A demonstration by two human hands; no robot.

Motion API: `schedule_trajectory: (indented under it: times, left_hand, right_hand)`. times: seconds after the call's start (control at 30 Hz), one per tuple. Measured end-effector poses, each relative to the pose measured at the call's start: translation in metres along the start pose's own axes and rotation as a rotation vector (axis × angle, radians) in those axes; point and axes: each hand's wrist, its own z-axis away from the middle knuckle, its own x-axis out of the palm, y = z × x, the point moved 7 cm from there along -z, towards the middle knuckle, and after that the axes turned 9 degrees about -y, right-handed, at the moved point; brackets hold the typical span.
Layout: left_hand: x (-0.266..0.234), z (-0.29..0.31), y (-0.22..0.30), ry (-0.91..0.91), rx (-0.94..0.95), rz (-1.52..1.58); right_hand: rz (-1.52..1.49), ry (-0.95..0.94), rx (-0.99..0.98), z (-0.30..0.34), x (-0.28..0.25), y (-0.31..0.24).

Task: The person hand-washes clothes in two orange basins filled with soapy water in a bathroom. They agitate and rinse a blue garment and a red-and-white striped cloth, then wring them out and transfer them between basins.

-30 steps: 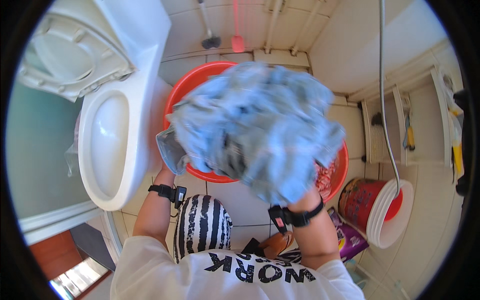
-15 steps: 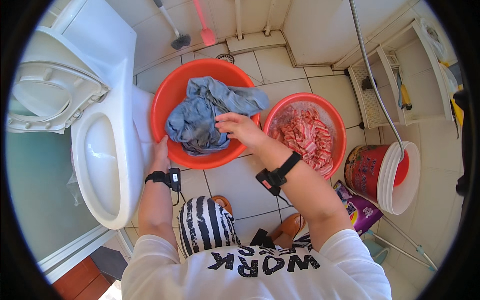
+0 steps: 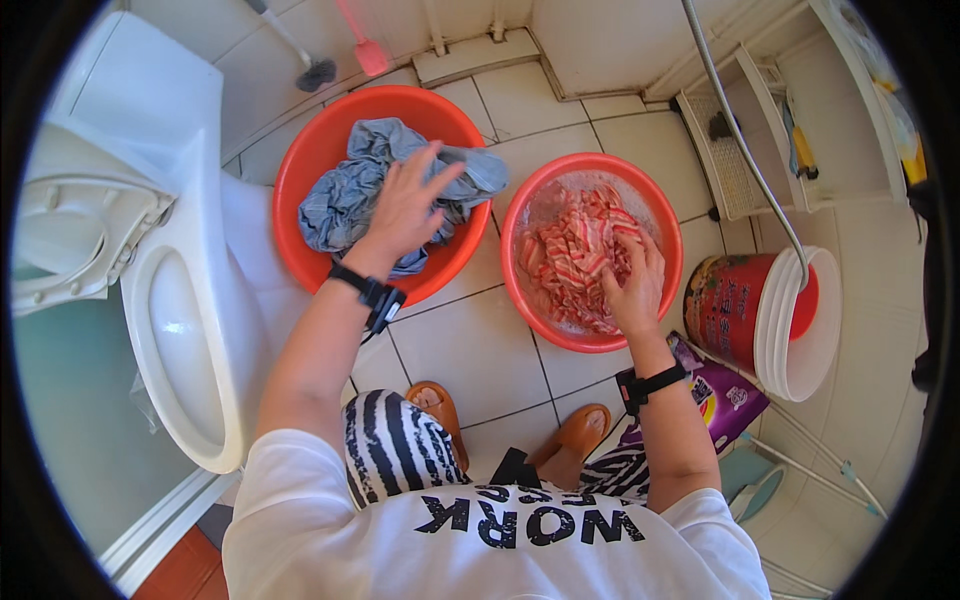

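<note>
A crumpled blue-grey garment (image 3: 335, 205) lies in the larger red basin (image 3: 290, 165) on the left, one end draped over its right rim. My left hand (image 3: 405, 205) is over this garment with fingers spread, open and slightly blurred; whether it touches the fabric I cannot tell. On the right, a smaller red basin (image 3: 512, 265) holds a bunched red-and-white striped cloth (image 3: 575, 245) in foamy water. My right hand (image 3: 636, 285) rests against the striped cloth's right side, fingers curved and thumb apart, not closed around it.
A white toilet (image 3: 215, 400) stands close on the left. To the right are a red-and-white bucket (image 3: 735, 310) lying on its side, a purple bag (image 3: 720, 400), a white shelf (image 3: 765, 130) and a hanging shower hose (image 3: 735, 125). Two brushes (image 3: 316, 75) lean at the back.
My left hand has left the larger basin's rim and come over the blue-grey garment. My right hand has moved from that garment to the striped cloth. The whole view has shifted slightly.
</note>
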Motion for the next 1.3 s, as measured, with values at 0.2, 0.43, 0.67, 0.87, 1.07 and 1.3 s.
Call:
schedule_trajectory:
  times: [0.2, 0.43, 0.67, 0.87, 1.07, 1.3]
  left_hand:
    - [0.028, -0.007, -0.074, -0.357, -0.359, -0.033]
    - [0.006, -0.022, -0.066, -0.403, -0.300, -0.325]
    - [0.101, -0.064, 0.131, -0.413, 0.046, 0.533]
    - [0.160, 0.016, 0.151, -0.526, -0.178, 0.385]
    - [0.191, 0.021, 0.139, -0.662, -0.305, 0.347]
    - [0.177, -0.044, 0.138, -0.598, -0.229, 0.200]
  right_hand:
    - [0.023, -0.222, 0.099, 0.018, 0.047, 0.031]
    - [-0.175, -0.144, 0.086, 0.035, 0.054, 0.050]
    - [-0.273, -0.198, 0.492, 0.002, 0.090, 0.074]
    - [0.019, -0.357, 0.394, 0.021, 0.108, 0.034]
    - [0.068, -0.608, 0.425, 0.002, 0.116, 0.039]
    - [-0.148, -0.588, 0.289, -0.036, 0.140, 0.069]
